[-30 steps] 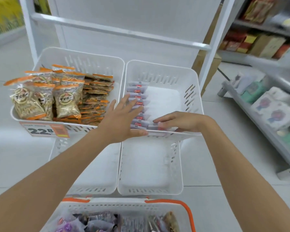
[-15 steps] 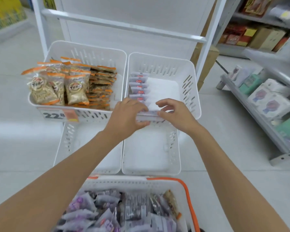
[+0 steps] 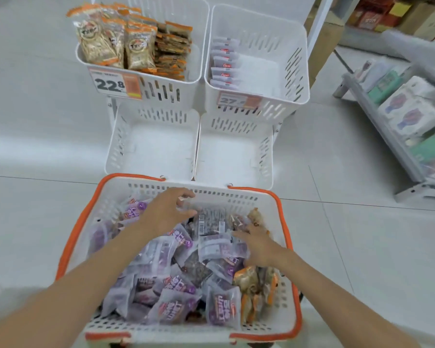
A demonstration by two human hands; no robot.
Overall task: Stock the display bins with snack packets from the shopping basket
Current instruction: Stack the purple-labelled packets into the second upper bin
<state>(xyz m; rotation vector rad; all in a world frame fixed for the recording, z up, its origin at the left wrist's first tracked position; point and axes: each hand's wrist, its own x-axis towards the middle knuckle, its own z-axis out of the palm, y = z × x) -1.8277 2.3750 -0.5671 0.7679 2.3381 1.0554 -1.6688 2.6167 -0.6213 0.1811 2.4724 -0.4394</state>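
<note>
Two open hands, left [image 3: 166, 212] and right [image 3: 258, 243], rest on packets [image 3: 161, 257] in basket [image 3: 285, 222]; empty-handed. Grey floor [image 3: 35, 209]; bins [image 3: 234, 151] at twelve o'clock.

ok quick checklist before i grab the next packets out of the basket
1. Shopping basket within reach, packets inside: ok; purple packets fill it.
2. Left hand free: ok; fingers spread over the pile, nothing gripped.
3. Right hand free: cannot tell; it lies flat on a packet, and a grip is not clear.
4. Lower left bin has room: ok, nothing in it.
5. Lower right bin has room: ok, nothing in it.
6. Upper right bin has room: ok; one row of pale packets along its left side, the rest bare.
</note>
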